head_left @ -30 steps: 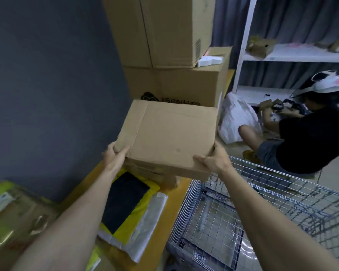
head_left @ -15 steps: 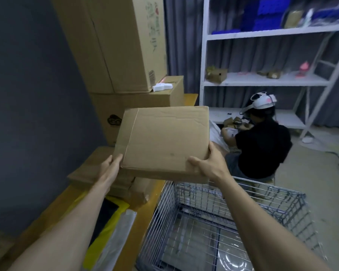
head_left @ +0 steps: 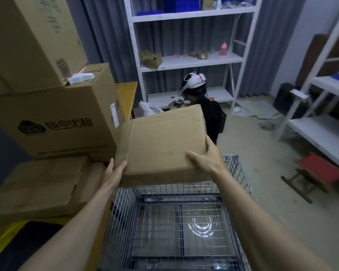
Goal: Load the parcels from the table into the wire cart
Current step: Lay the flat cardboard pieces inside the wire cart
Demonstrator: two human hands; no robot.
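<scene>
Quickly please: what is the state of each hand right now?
Left hand: holds the cardboard box at its left near corner.
Right hand: grips the same box at its right near corner.

A parcel stockroom, as we read it

We see stacked cardboard cartons (head_left: 53, 122) on a yellow table (head_left: 127, 90); white metal shelving (head_left: 188, 62) against grey curtains; a wire cart (head_left: 176, 222) on bare floor.

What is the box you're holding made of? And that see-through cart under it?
The box looks like plain brown cardboard, matte, with creases and a folded flap seam along its top. The wire cart looks like metal: thin silvery wires crossed into a grid, shiny where light catches them. Its floor seems a glossy sheet, since a ring of light reflects there, but which material that is I cannot tell.
</scene>
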